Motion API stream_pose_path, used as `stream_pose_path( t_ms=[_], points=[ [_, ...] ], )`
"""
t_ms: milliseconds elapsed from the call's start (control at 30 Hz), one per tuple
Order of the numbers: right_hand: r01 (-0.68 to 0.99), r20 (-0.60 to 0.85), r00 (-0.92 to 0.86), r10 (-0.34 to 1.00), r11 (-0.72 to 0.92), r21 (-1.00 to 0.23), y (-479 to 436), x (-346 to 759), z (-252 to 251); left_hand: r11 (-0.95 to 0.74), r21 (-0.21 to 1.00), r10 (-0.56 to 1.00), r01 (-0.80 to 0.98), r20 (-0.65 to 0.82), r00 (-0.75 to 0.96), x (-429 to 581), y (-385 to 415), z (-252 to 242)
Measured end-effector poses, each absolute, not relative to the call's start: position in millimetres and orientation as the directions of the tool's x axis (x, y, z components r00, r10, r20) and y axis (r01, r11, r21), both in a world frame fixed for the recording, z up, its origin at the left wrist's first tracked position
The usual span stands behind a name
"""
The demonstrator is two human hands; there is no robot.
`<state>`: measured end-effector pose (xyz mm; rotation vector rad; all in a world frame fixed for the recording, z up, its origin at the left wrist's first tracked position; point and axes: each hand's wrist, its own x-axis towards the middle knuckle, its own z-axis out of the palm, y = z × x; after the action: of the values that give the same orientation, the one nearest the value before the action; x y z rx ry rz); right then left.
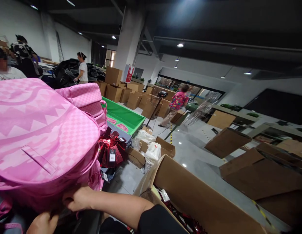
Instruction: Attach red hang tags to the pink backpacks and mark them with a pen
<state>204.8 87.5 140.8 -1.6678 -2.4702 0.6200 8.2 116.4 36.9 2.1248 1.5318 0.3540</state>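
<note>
A large pink backpack [48,130] with a checkered and zigzag pattern fills the left side of the view, lying with its front panel up. Against its lower near edge is my right hand [79,197], with the fingers curled in. My left hand [43,223] is closed too, lower down and just left of it, at the bottom of the view. Shadow under the backpack hides what the fingers of both hands grip. Behind it stands a second pink backpack [85,100]. A bunch of shiny red packets with black tags [113,151] lies right of the backpacks.
An open cardboard box [190,185] with red packets inside stands close at my right. Beyond are a green bin [124,113] with pink pieces, a white bundle [152,154] and many cartons [135,99]. Several people are farther off, one walking in a pink patterned top [178,100].
</note>
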Motion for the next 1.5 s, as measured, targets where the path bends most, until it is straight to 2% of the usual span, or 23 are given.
stream_pose_path(
  t_ms=[100,333,567,700,800,900,1033,1167,1333,1500],
  points=[
    [0.862,-0.121,-0.384,0.915,0.308,-0.402,85,203,147,-0.236,0.423,0.952,0.875,-0.081,0.296,13,109,43],
    [0.859,-0.06,-0.34,0.938,0.284,-0.426,87,196,146,-0.291,0.402,0.953,0.868,0.046,0.298,33,86,66],
    [0.855,-0.031,-0.314,0.949,0.268,-0.443,84,188,139,-0.209,0.542,0.969,0.814,0.003,0.247,29,81,61],
    [0.781,-0.014,-0.27,0.963,0.211,-0.587,84,188,130,-0.136,0.56,0.987,0.817,0.005,0.16,28,82,58],
    [0.706,-0.007,-0.236,0.972,0.166,-0.689,85,188,125,-0.146,0.579,0.988,0.802,0.048,0.145,30,80,52],
    [0.65,-0.016,-0.218,0.976,0.133,-0.748,86,186,122,-0.183,0.617,0.981,0.765,0.062,0.184,31,78,49],
    [0.558,-0.013,-0.203,0.979,0.105,-0.823,86,183,118,-0.094,0.637,0.994,0.765,0.02,0.106,29,80,52],
    [0.55,0.005,-0.213,0.977,0.125,-0.826,88,188,106,-0.168,0.655,0.983,0.736,0.056,0.175,29,83,46],
    [0.578,0.08,-0.186,0.979,0.175,-0.797,92,190,95,-0.102,0.578,0.993,0.81,0.017,0.113,30,84,39],
    [0.524,0.06,-0.179,0.982,0.147,-0.839,89,188,101,-0.157,0.517,0.981,0.842,-0.015,0.193,32,80,53]
  ],
)
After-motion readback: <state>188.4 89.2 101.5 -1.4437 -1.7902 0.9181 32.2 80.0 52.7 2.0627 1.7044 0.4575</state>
